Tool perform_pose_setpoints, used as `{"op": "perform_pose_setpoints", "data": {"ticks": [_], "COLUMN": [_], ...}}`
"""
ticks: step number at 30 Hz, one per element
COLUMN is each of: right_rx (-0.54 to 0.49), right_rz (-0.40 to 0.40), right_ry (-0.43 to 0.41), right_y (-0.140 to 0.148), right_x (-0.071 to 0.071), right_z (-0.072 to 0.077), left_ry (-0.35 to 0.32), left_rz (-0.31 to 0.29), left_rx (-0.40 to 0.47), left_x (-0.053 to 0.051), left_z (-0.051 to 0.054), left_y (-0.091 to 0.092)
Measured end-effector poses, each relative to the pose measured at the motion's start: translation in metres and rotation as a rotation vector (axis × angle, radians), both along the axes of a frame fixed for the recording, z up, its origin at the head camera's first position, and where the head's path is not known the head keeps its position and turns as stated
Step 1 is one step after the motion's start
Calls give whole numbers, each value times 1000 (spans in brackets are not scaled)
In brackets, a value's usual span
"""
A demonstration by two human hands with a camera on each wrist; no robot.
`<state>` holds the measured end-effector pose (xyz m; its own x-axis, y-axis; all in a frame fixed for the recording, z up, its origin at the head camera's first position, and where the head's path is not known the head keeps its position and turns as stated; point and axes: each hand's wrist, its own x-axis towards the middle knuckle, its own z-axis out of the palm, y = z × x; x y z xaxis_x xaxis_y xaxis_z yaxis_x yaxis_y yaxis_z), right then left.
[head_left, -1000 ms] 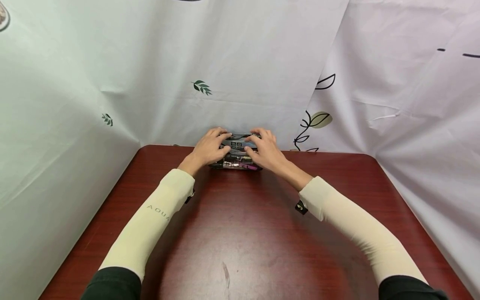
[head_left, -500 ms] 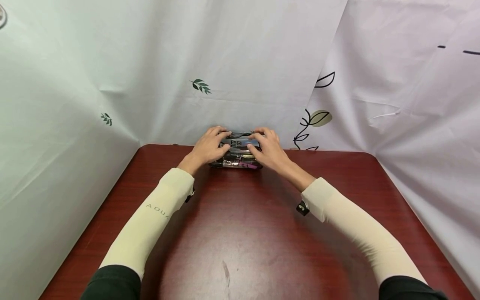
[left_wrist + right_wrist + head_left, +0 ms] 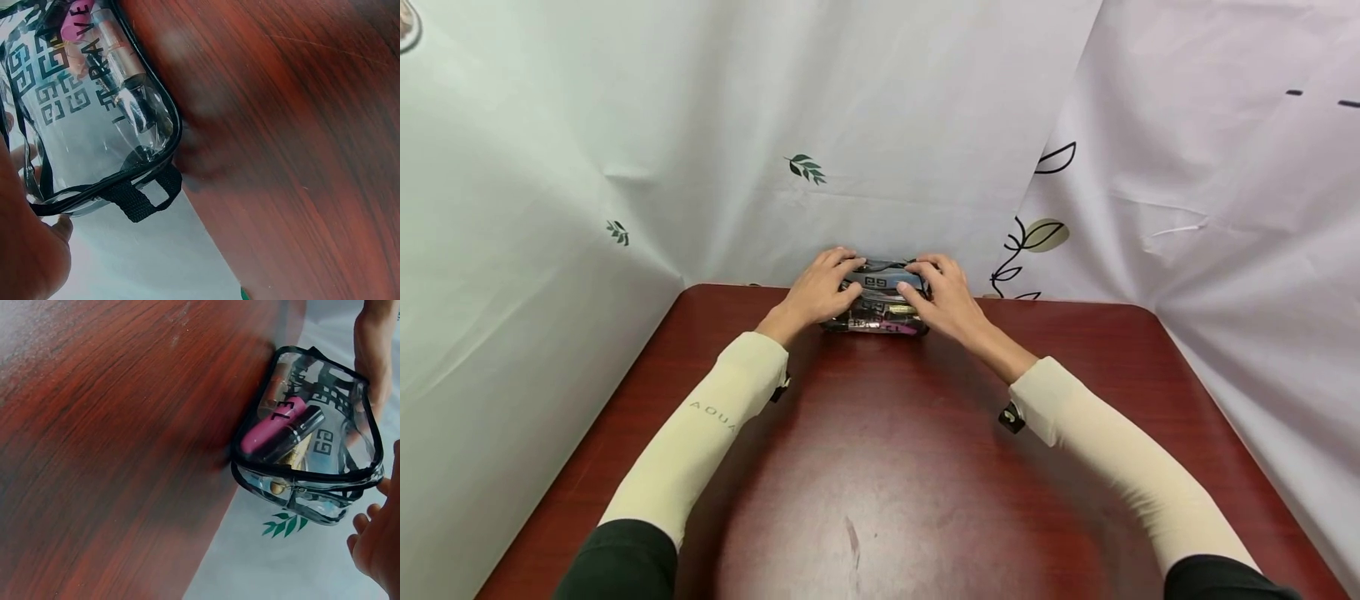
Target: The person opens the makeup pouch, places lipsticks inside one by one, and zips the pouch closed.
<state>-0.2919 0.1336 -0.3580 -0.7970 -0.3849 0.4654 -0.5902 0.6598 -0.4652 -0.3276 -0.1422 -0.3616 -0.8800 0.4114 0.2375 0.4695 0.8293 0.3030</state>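
Note:
A clear cosmetic bag [image 3: 880,300] with black piping and dark lettering stands at the table's far edge, against the white cloth. Through its plastic show a pink tube [image 3: 275,425], a black tube [image 3: 290,434] and other small cosmetics. My left hand [image 3: 816,292] holds its upper left corner, thumb in front and fingers over the top; some fingers show behind the plastic in the left wrist view. At the upper right corner is my right hand [image 3: 951,300], fingers loosely bent. In the right wrist view one fingertip meets the bag's edge while other fingers stand apart from it.
The dark red wooden table [image 3: 880,467] stretches from the bag toward me. White cloth [image 3: 925,125] with leaf prints hangs behind it and along both sides. A black strap loop [image 3: 150,194] sticks out from the bag's side.
My right hand has shifted slightly right, its thumb now farther from the bag's middle and more of the front showing. The left hand keeps its place on the corner.

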Motion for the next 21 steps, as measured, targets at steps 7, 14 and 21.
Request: {"op": "perform_pose_setpoints", "data": {"ticks": [7, 14, 21], "right_rx": [21, 120, 300], "right_rz": [-17, -55, -89], "right_ry": [-25, -66, -117], "right_y": [-2, -11, -29], "right_x": [-4, -12, -22], "right_z": [1, 6, 15], "left_ry": [36, 102, 61], "left_rz": [-8, 46, 213], "left_rx": [40, 217, 432], "left_x": [2, 1, -4], "left_z": [1, 1, -2], "left_y": [-2, -9, -28]}}
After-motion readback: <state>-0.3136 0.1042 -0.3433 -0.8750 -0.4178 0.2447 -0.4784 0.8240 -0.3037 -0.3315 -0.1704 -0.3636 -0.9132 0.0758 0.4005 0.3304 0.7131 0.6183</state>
